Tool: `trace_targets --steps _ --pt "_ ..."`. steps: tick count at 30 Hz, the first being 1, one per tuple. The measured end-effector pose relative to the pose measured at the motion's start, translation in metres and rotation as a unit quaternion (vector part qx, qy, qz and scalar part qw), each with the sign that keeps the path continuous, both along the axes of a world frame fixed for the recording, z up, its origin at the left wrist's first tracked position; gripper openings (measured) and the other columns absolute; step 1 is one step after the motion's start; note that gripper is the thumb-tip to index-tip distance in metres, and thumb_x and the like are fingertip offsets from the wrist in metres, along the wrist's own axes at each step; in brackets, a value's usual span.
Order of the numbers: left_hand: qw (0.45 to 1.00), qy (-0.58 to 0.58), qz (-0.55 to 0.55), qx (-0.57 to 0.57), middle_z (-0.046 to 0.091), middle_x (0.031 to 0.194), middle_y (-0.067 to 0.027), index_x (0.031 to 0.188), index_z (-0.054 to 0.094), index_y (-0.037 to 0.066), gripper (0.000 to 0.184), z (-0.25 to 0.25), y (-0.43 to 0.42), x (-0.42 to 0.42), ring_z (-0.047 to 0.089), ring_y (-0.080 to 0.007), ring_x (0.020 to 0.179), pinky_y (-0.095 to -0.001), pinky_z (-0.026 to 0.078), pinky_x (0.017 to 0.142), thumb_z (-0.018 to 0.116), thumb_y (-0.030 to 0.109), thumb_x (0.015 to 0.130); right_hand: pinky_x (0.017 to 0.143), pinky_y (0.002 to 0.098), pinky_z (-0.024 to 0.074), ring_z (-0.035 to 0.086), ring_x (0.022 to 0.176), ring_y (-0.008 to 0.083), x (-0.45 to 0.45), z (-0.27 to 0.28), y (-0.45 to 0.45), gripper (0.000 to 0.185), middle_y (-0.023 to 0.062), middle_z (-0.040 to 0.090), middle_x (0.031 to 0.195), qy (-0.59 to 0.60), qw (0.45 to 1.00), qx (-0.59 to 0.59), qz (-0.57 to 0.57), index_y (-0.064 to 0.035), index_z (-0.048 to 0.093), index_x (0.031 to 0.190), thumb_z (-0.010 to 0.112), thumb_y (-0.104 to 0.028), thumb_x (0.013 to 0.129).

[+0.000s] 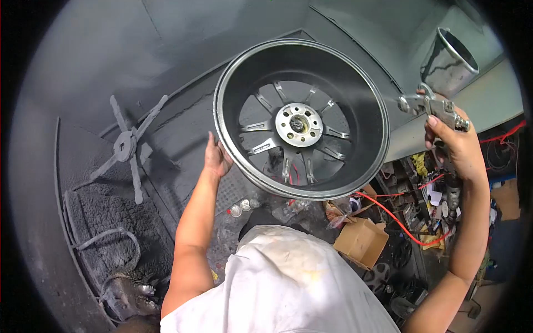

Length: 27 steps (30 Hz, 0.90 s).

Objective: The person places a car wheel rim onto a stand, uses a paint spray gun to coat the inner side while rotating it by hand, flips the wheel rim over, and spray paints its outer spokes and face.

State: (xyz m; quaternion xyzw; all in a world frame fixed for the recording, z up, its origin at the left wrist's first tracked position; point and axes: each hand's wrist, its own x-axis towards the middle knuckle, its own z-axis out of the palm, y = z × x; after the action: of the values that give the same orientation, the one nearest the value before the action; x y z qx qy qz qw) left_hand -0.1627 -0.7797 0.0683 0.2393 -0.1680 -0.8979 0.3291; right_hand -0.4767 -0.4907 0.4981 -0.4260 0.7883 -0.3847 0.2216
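Note:
In the middle of the head view is a wheel rim (284, 123), its hollow inner side facing me. The barrel inside is dark, while the hub and spokes are bare silver. My left hand (217, 157) is at the rim's left edge with its fingers stretched out; whether it touches the edge I cannot make out. Off to the right, my right hand (456, 136) grips a spray gun (436, 106) with a metal cup (448, 64) on top. The gun's nozzle points left at the rim, and a faint mist shows between them.
A grey-coated metal stand with several arms (125, 145) is at the left by the wall. Below the rim are a cardboard box (362, 242) and small cans (240, 207). A red hose (395, 217) runs past cluttered shelves (413, 194) on the right.

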Motion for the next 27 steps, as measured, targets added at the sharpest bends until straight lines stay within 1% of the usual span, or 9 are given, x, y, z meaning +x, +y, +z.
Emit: trace_targets --steps 6,8,12,14,16,17,20,24,27 --pt "1.0 0.018 -0.018 -0.004 0.068 0.115 -0.0182 0.132 0.06 0.002 0.082 0.004 -0.011 -0.002 0.065 -0.0328 0.105 -0.0499 0.055 0.092 0.035 0.073 0.1 0.047 0.0217 0.0449 0.065 0.067 0.0111 -0.013 0.012 0.056 0.057 0.0035 0.063 0.077 -0.068 0.991 0.105 -0.047 0.001 0.056 0.138 0.073 -0.027 0.091" --pt "1.0 0.011 0.02 0.017 0.067 0.117 -0.0183 0.133 0.059 0.001 0.085 0.011 -0.002 -0.004 0.066 -0.034 0.104 -0.0504 0.056 0.09 0.035 0.075 0.099 0.048 0.0218 0.0468 0.068 0.071 0.0145 -0.01 0.013 0.065 0.063 0.0046 0.064 0.08 -0.107 0.992 0.07 0.012 0.0041 0.053 0.139 0.075 -0.027 0.089" --pt "0.998 0.063 0.003 -0.02 0.069 0.116 -0.0195 0.129 0.061 0.0 0.065 0.003 0.004 0.0 0.066 -0.035 0.105 -0.0508 0.056 0.091 0.041 0.055 0.101 0.053 0.0234 0.0484 0.066 0.073 0.0145 -0.011 0.017 0.058 0.061 0.0045 0.064 0.086 -0.092 0.994 0.058 -0.023 0.0004 0.054 0.142 0.074 -0.025 0.091" --pt "0.995 0.089 -0.005 -0.046 0.069 0.115 -0.0199 0.127 0.062 -0.001 0.055 0.003 0.012 0.001 0.066 -0.0353 0.106 -0.051 0.056 0.092 0.044 0.044 0.101 0.054 0.0225 0.0466 0.063 0.07 0.0118 -0.026 0.002 0.053 0.055 0.0018 0.063 0.085 0.03 0.999 0.014 -0.024 -0.0007 0.056 0.141 0.071 -0.023 0.094" --pt "0.998 0.045 0.031 -0.026 0.07 0.115 -0.0208 0.121 0.065 -0.001 0.045 0.004 0.025 0.004 0.066 -0.0354 0.107 -0.0511 0.054 0.096 0.048 0.025 0.089 0.058 0.0226 0.0462 0.06 0.071 0.0103 -0.039 -0.001 0.054 0.05 0.0 0.061 0.086 0.025 1.0 0.005 0.009 -0.0001 0.058 0.139 0.07 -0.021 0.095" --pt "0.998 0.046 0.033 -0.026 0.07 0.115 -0.0208 0.121 0.065 -0.001 0.045 0.0 0.032 0.005 0.066 -0.0354 0.107 -0.0511 0.054 0.096 0.048 0.025 0.089 0.06 0.0234 0.0472 0.06 0.072 0.01 -0.036 0.006 0.054 0.05 0.0003 0.061 0.087 0.009 0.998 0.058 -0.007 -0.0001 0.057 0.139 0.07 -0.021 0.095" --pt "0.998 0.004 0.061 0.0 0.069 0.112 -0.0167 0.122 0.062 0.0 0.047 -0.02 0.063 0.008 0.065 -0.0305 0.105 -0.0477 0.053 0.097 0.051 0.018 0.08 0.062 0.0265 0.0507 0.06 0.073 0.0106 -0.048 0.0 0.067 0.052 0.0021 0.061 0.086 -0.025 0.995 0.094 0.008 0.0038 0.054 0.138 0.072 -0.017 0.093" --pt "0.997 -0.004 0.082 -0.001 0.059 0.117 -0.0062 0.136 0.048 0.003 0.063 -0.044 0.122 0.006 0.057 -0.0176 0.097 -0.0319 0.048 0.085 0.05 0.009 0.073 0.065 0.0279 0.0538 0.061 0.073 0.011 -0.035 0.003 0.072 0.053 0.004 0.064 0.089 -0.068 0.989 0.128 0.039 0.0059 0.056 0.137 0.073 -0.014 0.09" --pt "0.994 -0.052 0.089 -0.023 0.056 0.125 -0.0057 0.143 0.044 0.003 0.074 -0.019 0.181 -0.013 0.053 -0.0164 0.103 -0.0267 0.042 0.079 0.052 0.007 0.069 0.066 0.0267 0.0539 0.062 0.073 0.0107 -0.013 0.014 0.069 0.052 0.0058 0.067 0.094 -0.1 0.981 0.163 0.042 0.0065 0.058 0.135 0.074 -0.014 0.089"
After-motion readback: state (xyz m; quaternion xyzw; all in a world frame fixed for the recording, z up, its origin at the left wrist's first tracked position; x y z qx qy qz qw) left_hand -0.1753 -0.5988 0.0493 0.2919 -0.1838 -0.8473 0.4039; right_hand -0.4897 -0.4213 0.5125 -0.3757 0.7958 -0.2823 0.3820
